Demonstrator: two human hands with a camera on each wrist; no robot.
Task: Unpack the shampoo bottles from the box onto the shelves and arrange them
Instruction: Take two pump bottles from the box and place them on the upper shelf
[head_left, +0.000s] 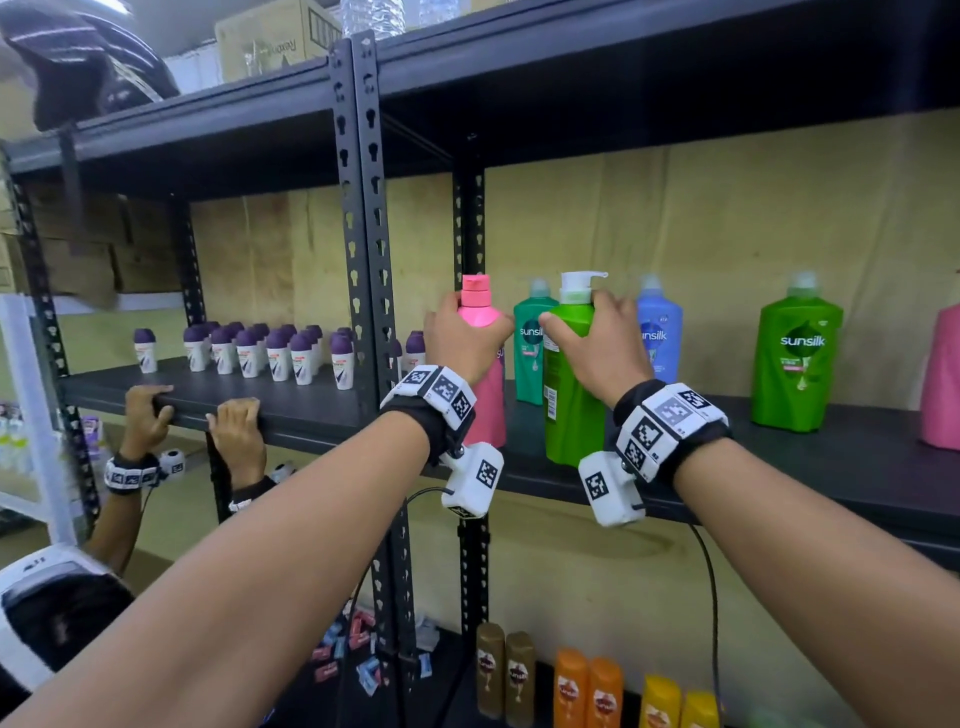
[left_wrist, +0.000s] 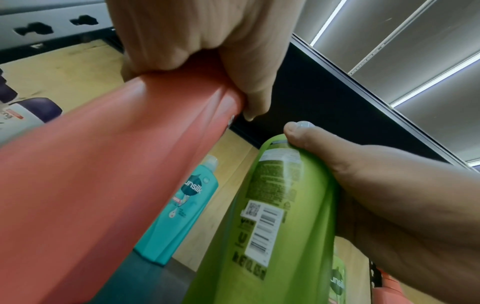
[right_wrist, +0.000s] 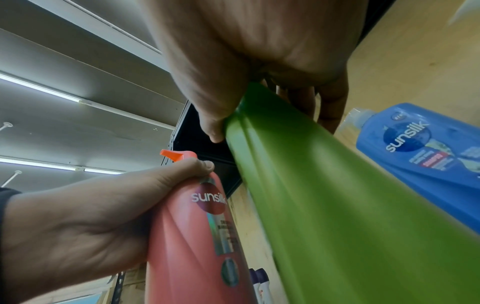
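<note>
On the dark metal shelf (head_left: 779, 457), both bottles stand upright at the front edge. The left hand (head_left: 460, 338) grips the pink bottle (head_left: 485, 395) near its neck; the right hand (head_left: 597, 343) grips the green pump bottle (head_left: 569, 410) just beside it, with the row of standing bottles straight behind.

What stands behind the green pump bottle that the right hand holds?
Behind the green pump bottle, gripped by the right hand, stand a teal bottle and a blue bottle. The lower part of each is covered.
</note>
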